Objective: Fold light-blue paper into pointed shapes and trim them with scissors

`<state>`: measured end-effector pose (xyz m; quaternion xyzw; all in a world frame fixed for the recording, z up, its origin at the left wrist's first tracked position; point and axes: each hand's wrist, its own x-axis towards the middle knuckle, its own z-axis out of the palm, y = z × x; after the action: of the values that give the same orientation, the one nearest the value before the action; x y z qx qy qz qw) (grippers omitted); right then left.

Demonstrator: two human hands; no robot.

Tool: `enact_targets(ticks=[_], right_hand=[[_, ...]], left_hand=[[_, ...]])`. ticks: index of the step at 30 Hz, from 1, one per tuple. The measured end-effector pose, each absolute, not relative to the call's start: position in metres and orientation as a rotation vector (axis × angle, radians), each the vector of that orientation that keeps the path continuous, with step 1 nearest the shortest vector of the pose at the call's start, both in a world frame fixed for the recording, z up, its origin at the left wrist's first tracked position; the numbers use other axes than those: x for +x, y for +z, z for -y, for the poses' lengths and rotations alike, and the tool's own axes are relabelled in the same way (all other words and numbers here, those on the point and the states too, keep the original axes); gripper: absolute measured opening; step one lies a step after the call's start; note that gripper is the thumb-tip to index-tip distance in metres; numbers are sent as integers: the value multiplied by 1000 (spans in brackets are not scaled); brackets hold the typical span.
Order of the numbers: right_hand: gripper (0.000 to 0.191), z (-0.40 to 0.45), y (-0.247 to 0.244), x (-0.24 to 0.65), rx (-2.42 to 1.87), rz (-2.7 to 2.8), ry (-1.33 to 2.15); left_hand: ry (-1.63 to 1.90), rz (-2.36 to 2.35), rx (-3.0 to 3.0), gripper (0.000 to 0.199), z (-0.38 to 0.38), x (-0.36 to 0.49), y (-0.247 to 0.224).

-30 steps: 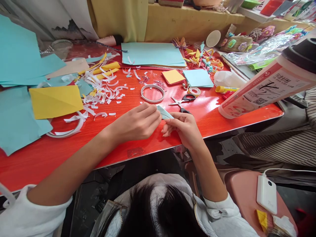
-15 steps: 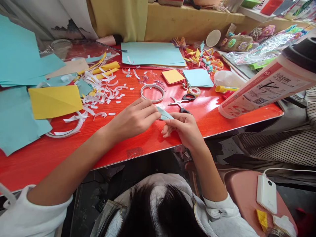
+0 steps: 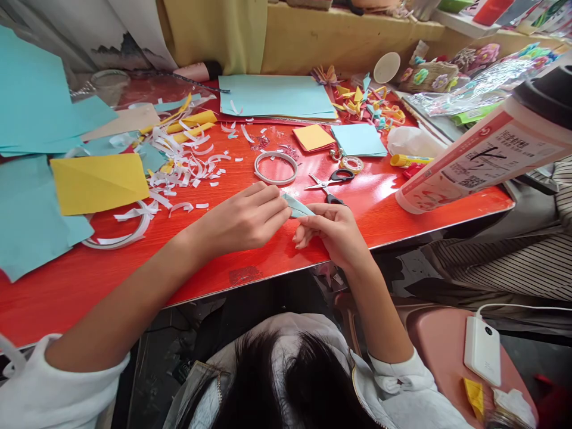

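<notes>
A small folded light-blue paper is held between my two hands above the red table. My left hand pinches its left end, fingers bent over it and partly hiding it. At the right end, my right hand grips the paper between thumb and index finger, the other fingers curled below. Just beyond the hands lie a white tape ring and open scissors with black handles. A yellow sheet rests on blue sheets at the left.
White paper scraps are scattered left of centre. Blue sheets, yellow squares and blue squares lie toward the back. A large cup stands at the right edge. A power bank sits on a pink stool.
My left hand has shifted very slightly left, and a little more of the blue paper shows between the hands. My right hand has barely moved.
</notes>
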<state>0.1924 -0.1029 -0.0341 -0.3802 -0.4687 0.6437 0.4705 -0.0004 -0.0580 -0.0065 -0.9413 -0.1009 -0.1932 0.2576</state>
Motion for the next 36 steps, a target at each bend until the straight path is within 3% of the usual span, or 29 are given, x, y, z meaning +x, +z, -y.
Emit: enact_targets(ticks=[13, 36], right_hand=[[9, 102, -33, 191, -955, 1157, 1578], [10, 104, -33, 193, -989, 1190, 1561]], left_hand=[[-470, 162, -2381, 21, 58, -2, -10], [-602, 353, -2699, 27, 57, 0, -9]])
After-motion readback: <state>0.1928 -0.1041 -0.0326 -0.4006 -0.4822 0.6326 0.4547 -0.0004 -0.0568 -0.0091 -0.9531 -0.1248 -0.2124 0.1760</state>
